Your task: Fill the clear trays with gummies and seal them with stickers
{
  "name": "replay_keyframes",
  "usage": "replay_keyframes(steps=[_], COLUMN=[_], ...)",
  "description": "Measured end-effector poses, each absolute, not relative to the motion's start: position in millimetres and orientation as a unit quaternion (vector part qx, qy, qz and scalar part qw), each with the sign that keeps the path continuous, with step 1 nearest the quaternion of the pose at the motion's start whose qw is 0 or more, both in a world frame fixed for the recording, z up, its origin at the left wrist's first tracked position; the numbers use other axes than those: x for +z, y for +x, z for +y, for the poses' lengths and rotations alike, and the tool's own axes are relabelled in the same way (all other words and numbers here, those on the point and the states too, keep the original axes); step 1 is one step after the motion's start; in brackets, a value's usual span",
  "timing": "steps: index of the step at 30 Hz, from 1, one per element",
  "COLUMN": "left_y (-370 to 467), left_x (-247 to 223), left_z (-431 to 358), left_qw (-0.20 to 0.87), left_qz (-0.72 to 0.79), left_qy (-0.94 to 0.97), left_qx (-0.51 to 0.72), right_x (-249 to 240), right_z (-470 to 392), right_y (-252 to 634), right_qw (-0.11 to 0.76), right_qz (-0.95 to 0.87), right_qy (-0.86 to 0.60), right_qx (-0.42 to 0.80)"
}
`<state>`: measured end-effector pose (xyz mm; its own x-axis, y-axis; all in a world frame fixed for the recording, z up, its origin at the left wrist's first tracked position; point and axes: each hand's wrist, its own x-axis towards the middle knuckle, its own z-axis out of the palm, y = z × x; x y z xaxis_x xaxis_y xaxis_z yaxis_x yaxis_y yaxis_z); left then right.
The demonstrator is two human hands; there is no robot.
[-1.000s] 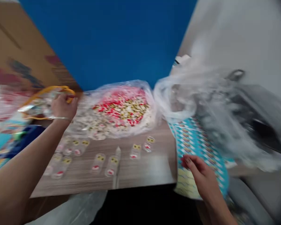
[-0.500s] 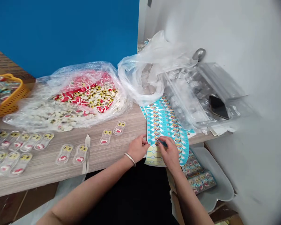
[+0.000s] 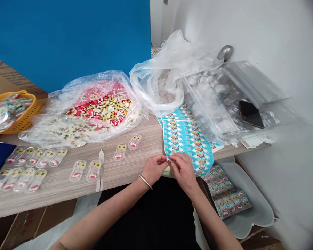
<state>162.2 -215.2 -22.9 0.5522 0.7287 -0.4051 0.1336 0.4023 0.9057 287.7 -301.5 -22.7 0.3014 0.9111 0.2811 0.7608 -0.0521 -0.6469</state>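
Note:
A blue and white sticker sheet (image 3: 182, 137) lies at the table's front edge, its lower part bare yellow backing. My left hand (image 3: 154, 169) pinches at the sheet's left edge. Close against it, my right hand (image 3: 184, 170) is closed too, thumb and fingertips meeting at the same spot. Whether a single sticker is between the fingertips is too small to tell. Left of my hands lie clear plastic blisters (image 3: 78, 171) holding yellow-ringed eyes and red-and-white mouth pieces. Several more such blisters (image 3: 31, 158) overlap in rows farther left.
A clear bag (image 3: 99, 107) of loose eye and mouth pieces sits behind. At left stands a yellow basket (image 3: 32, 116). Plastic bags of clear shells and a black phone (image 3: 251, 114) occupy the right. Below, a grey tub (image 3: 262, 211) holds filled packs. A pale pointed strip (image 3: 100, 170) crosses the front edge.
My hands have come together at the sheet's left edge, the right one moving left. My fingertips now pinch there, and less yellow backing shows. The view has shifted slightly.

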Motion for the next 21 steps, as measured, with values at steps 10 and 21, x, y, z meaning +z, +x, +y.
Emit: replay_keyframes(steps=[10, 21], left_y=[163.6, 161.3], left_x=[-26.7, -31.0], left_z=[-217.1, -219.9], left_qw=[0.716, 0.724], left_qz=[0.413, 0.418], left_qy=[0.524, 0.508], left_qx=[0.206, 0.206], right_x=[-16.3, -16.2], right_z=[-292.6, -288.6], right_y=[283.9, 293.7], right_qw=[0.355, 0.465], right_qz=[-0.561, -0.420], right_qy=[-0.738, -0.721], right_qx=[0.122, 0.295])
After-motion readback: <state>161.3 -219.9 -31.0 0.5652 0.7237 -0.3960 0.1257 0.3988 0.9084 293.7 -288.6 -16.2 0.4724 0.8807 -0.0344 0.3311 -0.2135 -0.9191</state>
